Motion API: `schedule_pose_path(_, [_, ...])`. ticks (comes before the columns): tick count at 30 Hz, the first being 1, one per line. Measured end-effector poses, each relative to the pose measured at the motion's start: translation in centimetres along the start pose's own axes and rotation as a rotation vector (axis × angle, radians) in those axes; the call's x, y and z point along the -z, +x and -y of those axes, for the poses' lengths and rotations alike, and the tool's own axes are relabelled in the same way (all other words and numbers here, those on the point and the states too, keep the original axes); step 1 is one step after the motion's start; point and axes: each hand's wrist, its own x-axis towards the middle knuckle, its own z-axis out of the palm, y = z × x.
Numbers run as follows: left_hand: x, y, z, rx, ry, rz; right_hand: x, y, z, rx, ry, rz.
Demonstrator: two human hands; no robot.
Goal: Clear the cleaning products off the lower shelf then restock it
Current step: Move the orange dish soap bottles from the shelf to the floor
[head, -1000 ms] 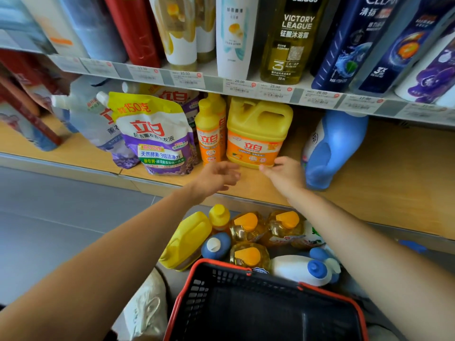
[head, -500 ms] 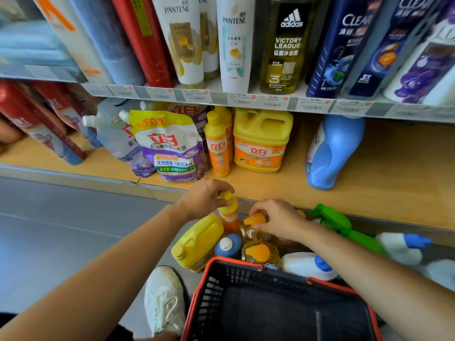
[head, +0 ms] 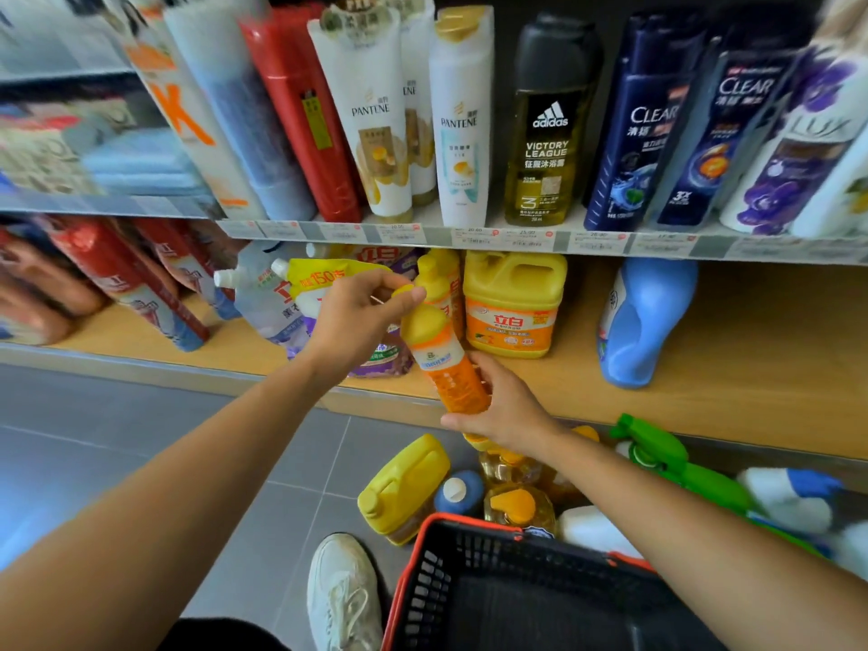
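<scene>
My left hand (head: 357, 317) pinches the yellow cap, my right hand (head: 498, 406) cups the base of the orange detergent bottle (head: 444, 364), tilted above the lower shelf (head: 751, 368) edge (slick plastic, full, I'd guess fairly heavy), so I'd grip its body.

Both hands, left hand (head: 357, 321) & right hand (head: 502, 406), grip orange bottle (head: 448, 364) at lower shelf (head: 751, 368).

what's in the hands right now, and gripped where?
One orange plastic bottle with a yellow cap, tilted: left hand pinches the cap top, right hand wraps the lower body.
</scene>
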Motion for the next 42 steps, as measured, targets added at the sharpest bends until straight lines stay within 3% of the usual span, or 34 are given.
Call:
schedule_pose_path(5, [1.5, 0.2, 0.9, -0.028, -0.151, 0.158, 2.2, 0.2, 0.7, -0.037, 0.122, 0.161])
schedule_pose_path(9, [1.0, 0.6, 1.5, -0.033, -0.296, 0.166, 2.5, -0.1, 0.9, -0.024, 0.105, 0.156])
schedule_pose_path(12, [-0.1, 0.4, 1.8, 0.093, -0.439, 0.120, 1.6, -0.5, 0.7, -0.004, 0.068, 0.058])
schedule_pose_path(19, [-4.0, -3.2, 4.3, 0.295, -0.094, 0.243, -1.2, -1.3, -0.1, 0.009, -0.020, -0.361])
schedule_pose_path(22, [-6.1, -3.8, 5.9, 0.281, -0.109, 0.159, -1.9, -1.3, -0.3, 0.072, -0.117, -0.443])
schedule_pose_path(25, [-6.1, -3.5, 7.2, 0.262, -0.190, 0.126, -1.5, -1.2, -0.7, 0.099, -0.173, -0.339])
schedule_pose_path(28, [-5.3, -2.7, 8.3, 0.179, -0.139, 0.123, 0.7, -1.0, -1.5, 0.079, -0.355, -0.061])
schedule_pose_path(30, [-5.1, -1.9, 9.0, 0.139, -0.072, 0.081, 2.6, -1.0, -2.3, 0.001, -0.556, 0.110])
schedule_pose_path(33, [-5.2, -0.5, 10.1, 0.096, 0.048, 0.023, 4.6, -1.3, -3.6, -0.121, -0.647, 0.314])
schedule_pose_path(42, [-7.5, 1.0, 13.9, 0.117, 0.082, -0.002, 3.2, -1.8, -5.3, -0.122, -0.724, 0.309])
